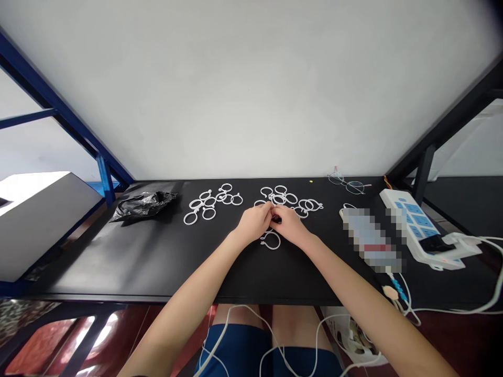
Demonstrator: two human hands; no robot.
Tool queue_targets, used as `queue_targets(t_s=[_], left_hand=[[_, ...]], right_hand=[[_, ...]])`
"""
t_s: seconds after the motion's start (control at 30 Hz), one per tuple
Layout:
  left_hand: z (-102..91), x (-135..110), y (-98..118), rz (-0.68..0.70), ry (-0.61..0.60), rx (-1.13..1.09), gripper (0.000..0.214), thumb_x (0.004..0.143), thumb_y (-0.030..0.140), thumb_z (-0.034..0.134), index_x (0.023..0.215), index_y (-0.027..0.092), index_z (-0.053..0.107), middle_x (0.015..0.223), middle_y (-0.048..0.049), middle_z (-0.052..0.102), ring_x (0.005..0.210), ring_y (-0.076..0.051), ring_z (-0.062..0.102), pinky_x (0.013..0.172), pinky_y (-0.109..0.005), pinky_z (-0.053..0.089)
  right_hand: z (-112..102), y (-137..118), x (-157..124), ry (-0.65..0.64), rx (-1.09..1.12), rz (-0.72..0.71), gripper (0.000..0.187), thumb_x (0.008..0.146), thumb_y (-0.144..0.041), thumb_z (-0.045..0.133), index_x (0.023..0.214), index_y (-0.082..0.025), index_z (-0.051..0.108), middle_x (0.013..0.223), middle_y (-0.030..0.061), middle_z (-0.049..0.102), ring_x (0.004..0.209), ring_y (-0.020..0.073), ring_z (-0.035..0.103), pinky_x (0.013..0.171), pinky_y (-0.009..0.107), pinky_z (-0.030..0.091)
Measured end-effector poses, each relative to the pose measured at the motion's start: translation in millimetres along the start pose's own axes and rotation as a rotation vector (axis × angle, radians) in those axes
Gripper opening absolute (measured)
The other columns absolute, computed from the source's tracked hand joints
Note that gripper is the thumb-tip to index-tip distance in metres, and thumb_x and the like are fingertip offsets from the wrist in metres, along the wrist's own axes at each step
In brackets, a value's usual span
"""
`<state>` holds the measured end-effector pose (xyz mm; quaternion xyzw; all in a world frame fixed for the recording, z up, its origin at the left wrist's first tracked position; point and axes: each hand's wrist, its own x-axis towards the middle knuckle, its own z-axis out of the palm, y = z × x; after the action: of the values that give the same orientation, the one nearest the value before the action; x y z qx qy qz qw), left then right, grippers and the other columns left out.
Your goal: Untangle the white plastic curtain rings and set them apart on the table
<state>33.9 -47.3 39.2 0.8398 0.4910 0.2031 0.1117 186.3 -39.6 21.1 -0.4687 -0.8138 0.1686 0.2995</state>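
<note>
My left hand point(256, 222) and my right hand point(291, 226) meet over the middle of the black table, fingertips pinched together. Whatever they pinch is hidden by the fingers. Just below them lies a white open ring point(272, 241) with small knobbed ends, and part of another white ring shows at the edge of my left hand. Behind and beside my hands lies a loose cluster of similar white rings point(291, 198), some overlapping and partly covered by my fingers. A second group of white rings point(209, 213) is spread to the left, apart from my left hand.
A crumpled black plastic bag point(143, 205) lies at the left of the black table point(157, 262). To the right are eyeglasses point(354, 187), a phone point(371, 241) on a cable, and a white power strip point(420, 225) with a plugged-in charger. White cables hang across my lap.
</note>
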Motion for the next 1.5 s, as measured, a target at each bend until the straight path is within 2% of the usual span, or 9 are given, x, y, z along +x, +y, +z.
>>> queue_targets(t_s=[1.5], left_hand=[[-1.5, -0.3, 1.1, -0.014, -0.026, 0.021, 0.023, 0.094, 0.02, 0.033, 0.106, 0.02, 0.053, 0.095, -0.0047, 0.066, 0.083, -0.018, 0.065, 0.073, -0.027, 0.049]], right_hand=[[0.2, -0.6, -0.3, -0.009, -0.019, 0.002, 0.009, 0.075, -0.009, 0.064, 0.071, -0.017, 0.06, 0.075, 0.0015, 0.057, 0.07, 0.0147, 0.053, 0.066, 0.028, 0.043]])
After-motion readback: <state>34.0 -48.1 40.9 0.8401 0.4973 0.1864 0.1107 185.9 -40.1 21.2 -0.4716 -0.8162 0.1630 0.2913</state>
